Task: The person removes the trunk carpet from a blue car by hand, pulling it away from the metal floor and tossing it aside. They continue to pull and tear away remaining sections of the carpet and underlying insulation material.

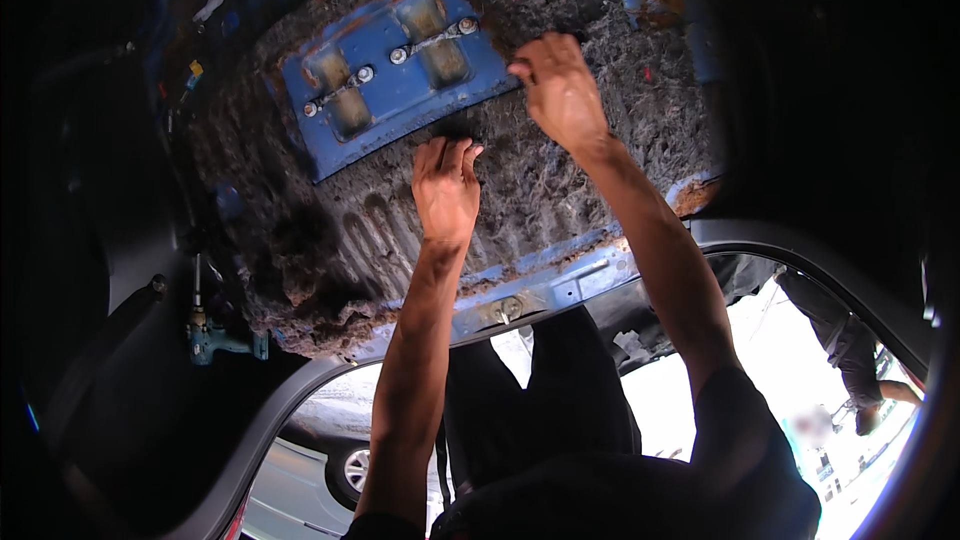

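Two hands [447, 192] [566, 98] near one blue panel [382, 68] with four bolts [399, 56]; one drill [226, 343].

Here I'm holding the left grip [445, 190] just before the near edge of the panel [400, 90] and the right grip [565, 90] just beside its right end, while the panel is lying on the matting [650, 130]. A power drill [228, 342] is resting well to the left, and the sill [590, 285] is running between matting and wearer. Outside, a car [295, 490] is standing lower left, another person [845, 340] showing lower right.
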The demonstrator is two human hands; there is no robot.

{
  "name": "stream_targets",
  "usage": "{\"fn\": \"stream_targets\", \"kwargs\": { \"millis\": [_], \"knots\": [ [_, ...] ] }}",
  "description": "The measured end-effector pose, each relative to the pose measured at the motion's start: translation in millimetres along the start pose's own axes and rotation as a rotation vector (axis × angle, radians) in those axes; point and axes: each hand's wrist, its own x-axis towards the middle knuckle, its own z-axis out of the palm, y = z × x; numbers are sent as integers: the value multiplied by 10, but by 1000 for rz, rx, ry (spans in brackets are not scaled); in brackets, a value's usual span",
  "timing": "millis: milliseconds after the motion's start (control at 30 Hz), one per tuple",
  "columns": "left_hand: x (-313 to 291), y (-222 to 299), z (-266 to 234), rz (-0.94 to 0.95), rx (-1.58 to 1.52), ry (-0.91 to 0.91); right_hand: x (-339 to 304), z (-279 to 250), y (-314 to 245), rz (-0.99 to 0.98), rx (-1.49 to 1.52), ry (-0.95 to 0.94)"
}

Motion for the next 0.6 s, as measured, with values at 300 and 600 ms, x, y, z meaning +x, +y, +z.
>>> {"fn": "stream_targets", "kwargs": {
  "millis": [300, 600],
  "knots": [
    [-750, 721, -197, 157, -127, -565, -1085, -678, -64, 77, 262, -148],
    [-737, 669, -288, 13, -158, -376, -1654, -620, -186, 55, 139, -269]
  ]
}}
